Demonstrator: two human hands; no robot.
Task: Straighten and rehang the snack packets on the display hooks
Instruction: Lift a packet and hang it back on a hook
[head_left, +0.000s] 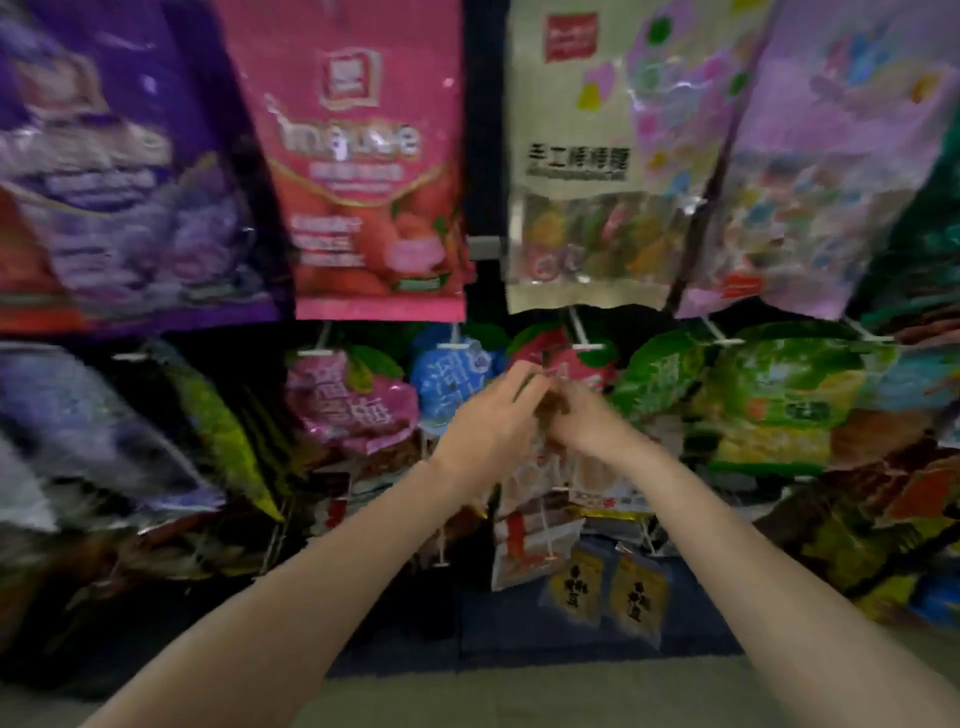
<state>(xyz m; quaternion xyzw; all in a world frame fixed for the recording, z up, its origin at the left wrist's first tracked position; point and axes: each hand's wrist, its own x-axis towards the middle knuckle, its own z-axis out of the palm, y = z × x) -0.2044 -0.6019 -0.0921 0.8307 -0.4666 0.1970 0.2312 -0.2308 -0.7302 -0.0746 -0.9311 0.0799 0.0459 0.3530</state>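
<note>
Both hands meet at the middle row of the display. My left hand (493, 415) and my right hand (582, 421) pinch the top of a red snack packet (566, 364), which hangs just under a white hook tip (587, 345). The frame is blurred, so I cannot tell whether the packet's hole is on the hook. A blue packet (449, 384) hangs to its left and a pink one (348, 400) further left. Green packets (665, 379) hang to the right.
Large bags fill the top row: purple (114, 171), pink (363, 156), white (582, 156) and lilac (831, 156). Below the hands hang small packets, two yellow ones (608, 587) among them. Dark bags crowd the left side (130, 441). The floor shows at the bottom.
</note>
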